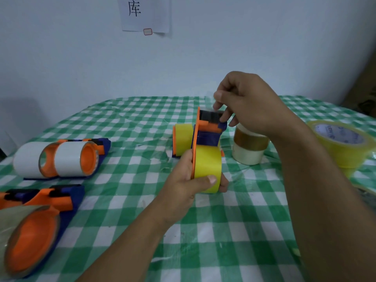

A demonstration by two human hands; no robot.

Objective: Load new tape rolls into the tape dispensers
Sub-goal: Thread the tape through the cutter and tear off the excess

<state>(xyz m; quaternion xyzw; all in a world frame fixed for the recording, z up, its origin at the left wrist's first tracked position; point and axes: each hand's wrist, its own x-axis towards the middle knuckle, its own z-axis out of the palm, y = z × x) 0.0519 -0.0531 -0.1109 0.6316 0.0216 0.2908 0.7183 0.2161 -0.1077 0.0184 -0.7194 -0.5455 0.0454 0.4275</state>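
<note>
I hold an orange and blue tape dispenser (207, 131) upright above the table's middle, with a yellow tape roll (207, 163) seated in it. My left hand (187, 180) grips the yellow roll and the dispenser's lower end, thumb across the front. My right hand (244, 102) pinches the clear tape end at the dispenser's black cutter head. Just behind stands a second dispenser with a yellow roll (183, 139).
Two dispensers with white rolls (61, 157) lie at the left, and another orange and blue dispenser (30, 231) with a clear roll lies at the near left. A brown and white stacked roll (249, 147) and large yellow rolls (343, 143) stand right on the green checked tablecloth (223, 231).
</note>
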